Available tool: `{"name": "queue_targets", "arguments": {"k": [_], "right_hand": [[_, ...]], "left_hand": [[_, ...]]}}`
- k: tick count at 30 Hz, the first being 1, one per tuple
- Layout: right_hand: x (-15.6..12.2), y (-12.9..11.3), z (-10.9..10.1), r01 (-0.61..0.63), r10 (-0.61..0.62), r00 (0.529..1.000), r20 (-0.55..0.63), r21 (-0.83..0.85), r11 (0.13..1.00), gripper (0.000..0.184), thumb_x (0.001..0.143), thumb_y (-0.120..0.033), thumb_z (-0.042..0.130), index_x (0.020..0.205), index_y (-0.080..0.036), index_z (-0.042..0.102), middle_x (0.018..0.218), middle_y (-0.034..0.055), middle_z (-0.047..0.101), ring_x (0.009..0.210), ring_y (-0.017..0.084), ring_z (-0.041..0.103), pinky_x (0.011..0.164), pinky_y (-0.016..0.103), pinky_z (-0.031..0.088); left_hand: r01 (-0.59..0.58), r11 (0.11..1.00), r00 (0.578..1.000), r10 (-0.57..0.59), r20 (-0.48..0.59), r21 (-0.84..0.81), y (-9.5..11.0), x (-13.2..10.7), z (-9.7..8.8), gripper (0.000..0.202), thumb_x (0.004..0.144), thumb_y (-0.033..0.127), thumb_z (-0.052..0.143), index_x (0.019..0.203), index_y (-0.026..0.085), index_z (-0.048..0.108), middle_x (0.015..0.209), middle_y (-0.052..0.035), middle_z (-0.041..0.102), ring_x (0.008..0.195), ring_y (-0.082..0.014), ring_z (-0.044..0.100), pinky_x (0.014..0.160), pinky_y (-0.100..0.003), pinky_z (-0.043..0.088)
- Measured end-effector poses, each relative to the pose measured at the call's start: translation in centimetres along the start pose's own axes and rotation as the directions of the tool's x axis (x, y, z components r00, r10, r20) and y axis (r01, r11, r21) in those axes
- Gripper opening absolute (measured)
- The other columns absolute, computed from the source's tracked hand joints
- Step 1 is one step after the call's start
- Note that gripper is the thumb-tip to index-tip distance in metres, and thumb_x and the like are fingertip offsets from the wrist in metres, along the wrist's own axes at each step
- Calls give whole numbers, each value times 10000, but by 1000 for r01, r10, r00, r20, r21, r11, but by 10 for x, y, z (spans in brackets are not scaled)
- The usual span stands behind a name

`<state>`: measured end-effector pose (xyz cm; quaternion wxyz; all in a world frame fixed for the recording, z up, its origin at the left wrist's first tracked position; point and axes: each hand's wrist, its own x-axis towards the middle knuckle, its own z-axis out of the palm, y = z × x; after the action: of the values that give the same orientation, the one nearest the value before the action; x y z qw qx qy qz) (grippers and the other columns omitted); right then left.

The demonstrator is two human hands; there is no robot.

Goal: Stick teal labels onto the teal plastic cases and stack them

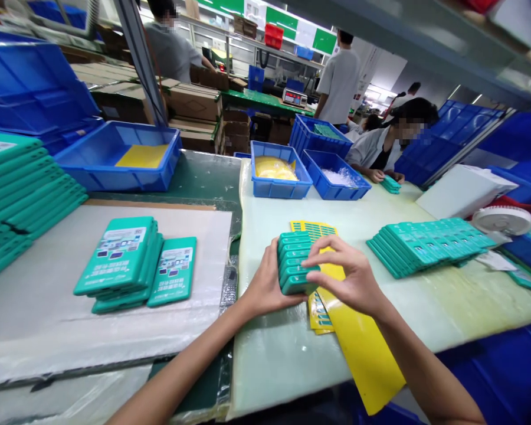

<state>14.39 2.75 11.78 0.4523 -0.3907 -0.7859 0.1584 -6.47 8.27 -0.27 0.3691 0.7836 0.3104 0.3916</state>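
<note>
A stack of slim green packs (294,260) stands above the pale right-hand table, several packs deep. My left hand (265,283) is wrapped around its left side and underside, closed on it. The fingertips of my right hand (347,274) rest at the near face of the stack, thumb and fingers curved and a little apart; nothing shows between them. Below my hands lie yellow label sheets (321,316) with green stickers, and a plain yellow strip (365,348) passes under my right wrist. Left of my hands, printed green packs (119,254) lie piled on a cardboard sheet (203,221).
Several rows of green packs (425,245) lean at right near a white fan (502,220). Blue bins (281,188) line the back. A tall green stack (22,189) fills the left edge. Across the table a co-worker (380,144) handles green packs (390,184).
</note>
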Motion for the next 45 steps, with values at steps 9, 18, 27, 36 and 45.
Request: {"name": "queue_targets", "arguments": {"k": [9,18,27,36,45], "right_hand": [[16,-11,-14,65,-94,992,-86,-289,955,174,1042,-107,708,898,-197,669,898,26,687,892,205,625,839,385,484],[14,-5,7,17,3,987,159,-123,992,112,1011,-153,790,933,-216,741,946,22,739,919,217,685,851,376,509],[31,4,-13,21,-37,997,-68,-225,974,115,1031,-170,767,941,-218,716,942,33,731,916,220,684,866,378,516],[33,16,-18,105,-37,983,181,-385,917,177,1049,-116,636,895,-203,631,894,55,685,864,243,625,801,388,469],[32,7,-8,-19,37,975,220,-81,997,77,1020,-182,783,955,-221,768,943,27,770,915,212,705,856,366,539]], "left_hand": [[-3,1000,1000,3,2,7,2,1,0,1480,743,730,930,1740,201,-29,1727,-297,253,1660,-561,256,1349,-798,273],[48,999,999,-48,-7,-12,4,-1,1,1490,714,658,946,1749,167,-6,1664,-302,339,1602,-554,363,1315,-787,348],[-1,1000,1000,1,-12,6,2,-1,1,1487,747,714,928,1751,179,-29,1699,-297,297,1636,-553,309,1334,-802,299],[-5,1000,1000,5,-16,18,-1,-2,2,1504,726,698,948,1758,182,-17,1717,-304,292,1649,-555,293,1345,-790,294],[26,1000,1000,-25,-9,15,1,-2,1,1509,712,658,961,1769,210,-18,1728,-285,285,1646,-559,292,1330,-800,310]]}}
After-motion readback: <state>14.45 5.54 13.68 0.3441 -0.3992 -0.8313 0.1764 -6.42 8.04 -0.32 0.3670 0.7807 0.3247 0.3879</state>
